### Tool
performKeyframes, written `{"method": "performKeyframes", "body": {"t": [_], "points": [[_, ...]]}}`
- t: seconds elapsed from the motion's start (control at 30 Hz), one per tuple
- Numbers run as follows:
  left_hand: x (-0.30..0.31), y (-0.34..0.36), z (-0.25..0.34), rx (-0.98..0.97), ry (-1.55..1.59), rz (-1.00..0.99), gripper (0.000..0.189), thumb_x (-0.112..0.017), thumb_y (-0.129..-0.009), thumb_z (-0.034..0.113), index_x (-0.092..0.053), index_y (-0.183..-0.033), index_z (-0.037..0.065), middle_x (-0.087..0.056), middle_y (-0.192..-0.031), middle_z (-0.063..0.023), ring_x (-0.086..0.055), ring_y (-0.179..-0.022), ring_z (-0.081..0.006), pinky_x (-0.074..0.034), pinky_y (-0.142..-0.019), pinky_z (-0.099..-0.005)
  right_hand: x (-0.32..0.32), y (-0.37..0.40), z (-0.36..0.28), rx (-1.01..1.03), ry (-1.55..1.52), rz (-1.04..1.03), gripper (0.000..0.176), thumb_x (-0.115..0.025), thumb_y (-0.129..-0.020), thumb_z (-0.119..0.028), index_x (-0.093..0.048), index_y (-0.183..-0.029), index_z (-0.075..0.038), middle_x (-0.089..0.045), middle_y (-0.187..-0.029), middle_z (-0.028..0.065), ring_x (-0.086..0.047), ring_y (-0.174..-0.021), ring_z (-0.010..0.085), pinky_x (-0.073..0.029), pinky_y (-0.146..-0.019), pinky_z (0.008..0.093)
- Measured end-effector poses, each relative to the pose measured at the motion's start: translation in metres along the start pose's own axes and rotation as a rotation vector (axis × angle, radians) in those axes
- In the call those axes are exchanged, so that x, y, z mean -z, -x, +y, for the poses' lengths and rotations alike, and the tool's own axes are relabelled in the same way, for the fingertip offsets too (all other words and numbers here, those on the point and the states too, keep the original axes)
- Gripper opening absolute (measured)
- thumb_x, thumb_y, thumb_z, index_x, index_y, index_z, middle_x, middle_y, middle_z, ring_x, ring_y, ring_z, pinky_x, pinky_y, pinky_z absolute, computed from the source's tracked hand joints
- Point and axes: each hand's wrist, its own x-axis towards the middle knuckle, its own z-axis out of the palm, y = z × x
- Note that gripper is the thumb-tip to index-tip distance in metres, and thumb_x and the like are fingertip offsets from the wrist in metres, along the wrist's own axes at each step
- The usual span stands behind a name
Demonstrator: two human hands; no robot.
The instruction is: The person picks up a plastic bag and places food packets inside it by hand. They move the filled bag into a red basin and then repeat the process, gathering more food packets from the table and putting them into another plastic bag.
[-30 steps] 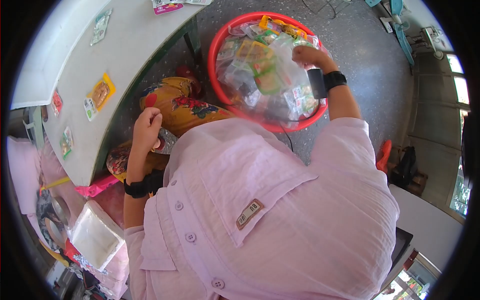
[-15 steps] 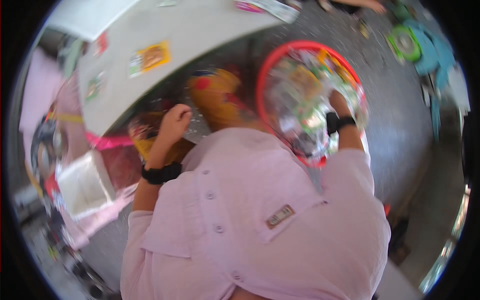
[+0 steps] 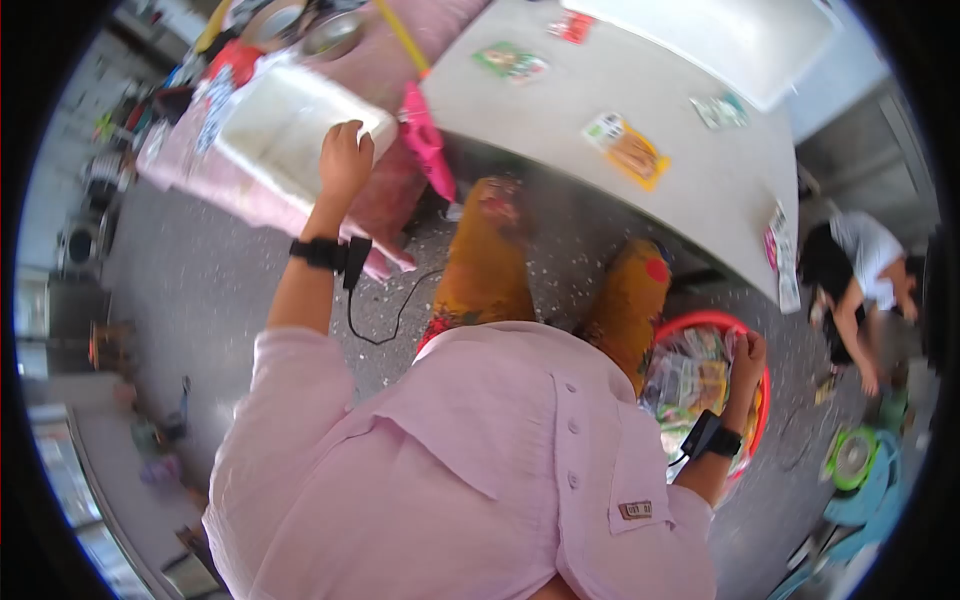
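Observation:
My left hand has its fingers curled over the near right wall of a white plastic tray; anything inside the fingers is hidden. On the other side, my right hand is closed, fingertips together, at the rim of a red basket. Inside the basket lie many printed plastic packets. I cannot make out what the right fingers hold. Both wrists wear black bands, the left one with a cable hanging from it.
A grey-white table ahead carries a yellow packet, a green packet, and a large white tray. A pink bag hangs by its corner. Another person bends down at right, near a green fan.
The view has swung left, bringing the white tray closer to the middle. My left hand has gone from beside my knee to the tray; my right hand has risen from among the packets to the basket's rim.

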Motion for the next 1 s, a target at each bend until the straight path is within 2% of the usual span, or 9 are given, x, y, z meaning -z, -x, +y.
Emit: {"method": "performKeyframes", "body": {"t": [0.07, 0.17, 0.3, 0.4, 0.47, 0.6, 0.7, 0.83, 1.0], "points": [[-0.009, 0.001, -0.054, 0.12, -0.158, -0.096, 0.031, -0.052, -0.068, 0.019, -0.052, -0.093, 0.001, -0.054, -0.089, -0.0204, -0.051, -0.084, -0.0319, -0.04, -0.076, -0.0401, -0.027, -0.015, -0.022, 0.15, -0.045, -0.072, 0.013, -0.052, -0.075, -0.009, -0.053, -0.084, 0.0, -0.054, -0.074, 0.0069, -0.051, -0.072, 0.0151, -0.041, -0.066, 0.0252], [-0.022, 0.006, -0.101, 0.308, -0.1, -0.446, 0.039, -0.051, -0.065, 0.022, -0.051, -0.097, 0.0, -0.052, -0.097, -0.022, -0.05, -0.089, -0.0335, -0.039, -0.078, -0.039, -0.058, -0.022, -0.061, 0.297, -0.067, -0.146, 0.014, -0.052, -0.075, -0.008, -0.052, -0.087, 0.0, -0.054, -0.079, 0.0078, -0.051, -0.073, 0.0147, -0.041, -0.067, 0.0249], [-0.034, 0.018, -0.118, 0.399, -0.006, -0.691, 0.031, -0.049, -0.064, 0.022, -0.055, -0.086, 0.001, -0.055, -0.088, -0.0217, -0.052, -0.084, -0.0348, -0.041, -0.073, -0.0382, -0.089, -0.021, -0.105, 0.405, -0.064, -0.219, 0.012, -0.051, -0.075, -0.007, -0.052, -0.086, -0.001, -0.054, -0.078, 0.0083, -0.051, -0.073, 0.0142, -0.041, -0.066, 0.0249], [-0.036, 0.023, -0.116, 0.363, 0.003, -0.71, 0.021, -0.042, -0.07, 0.015, -0.056, -0.08, 0.003, -0.056, -0.083, -0.0204, -0.052, -0.08, -0.0356, -0.041, -0.068, -0.04, -0.101, -0.018, -0.114, 0.473, -0.065, -0.267, 0.012, -0.051, -0.075, -0.006, -0.051, -0.085, -0.001, -0.053, -0.076, 0.0086, -0.051, -0.071, 0.0137, -0.041, -0.065, 0.0247], [-0.043, 0.029, -0.126, 0.279, -0.024, -0.611, 0.017, -0.044, -0.069, 0.014, -0.054, -0.075, 0.001, -0.056, -0.075, -0.0205, -0.055, -0.071, -0.0306, -0.042, -0.062, -0.0385, -0.112, -0.014, -0.117, 0.445, -0.128, -0.295, 0.011, -0.051, -0.075, -0.006, -0.051, -0.085, -0.001, -0.052, -0.075, 0.0084, -0.051, -0.07, 0.0131, -0.041, -0.065, 0.0242], [-0.022, 0.015, -0.102, 0.407, 0.095, -0.539, 0.019, -0.048, -0.069, 0.017, -0.055, -0.075, 0.0, -0.056, -0.073, -0.0201, -0.055, -0.071, -0.0312, -0.042, -0.063, -0.0374, -0.128, -0.013, -0.119, 0.324, -0.23, -0.391, 0.01, -0.051, -0.075, -0.006, -0.051, -0.084, -0.001, -0.051, -0.073, 0.0067, -0.049, -0.067, 0.0115, -0.04, -0.062, 0.0225], [-0.027, 0.013, -0.109, 0.312, 0.062, -0.697, 0.023, -0.049, -0.067, 0.019, -0.056, -0.078, 0.001, -0.057, -0.079, -0.0203, -0.054, -0.077, -0.0336, -0.041, -0.069, -0.0391, -0.13, -0.01, -0.134, 0.379, -0.209, -0.378, 0.011, -0.051, -0.076, -0.006, -0.051, -0.085, -0.001, -0.051, -0.072, 0.0064, -0.048, -0.066, 0.0112, -0.04, -0.062, 0.0225], [-0.052, 0.021, -0.133, 0.239, -0.001, -0.677, 0.025, -0.046, -0.069, 0.022, -0.056, -0.079, 0.001, -0.056, -0.082, -0.0197, -0.054, -0.079, -0.0336, -0.041, -0.071, -0.0399, -0.145, -0.007, -0.134, 0.413, -0.181, -0.372, 0.011, -0.051, -0.076, -0.007, -0.051, -0.085, -0.001, -0.05, -0.071, 0.0062, -0.048, -0.064, 0.011, -0.04, -0.061, 0.0224], [-0.033, 0.012, -0.136, 0.414, 0.193, -0.513, 0.026, -0.045, -0.072, 0.024, -0.056, -0.081, 0.001, -0.057, -0.079, -0.0192, -0.054, -0.077, -0.0318, -0.041, -0.069, -0.0372, -0.141, -0.004, -0.142, 0.445, -0.142, -0.377, 0.01, -0.051, -0.076, -0.007, -0.052, -0.084, -0.001, -0.051, -0.071, 0.0066, -0.049, -0.063, 0.0117, -0.04, -0.06, 0.0222]]}}
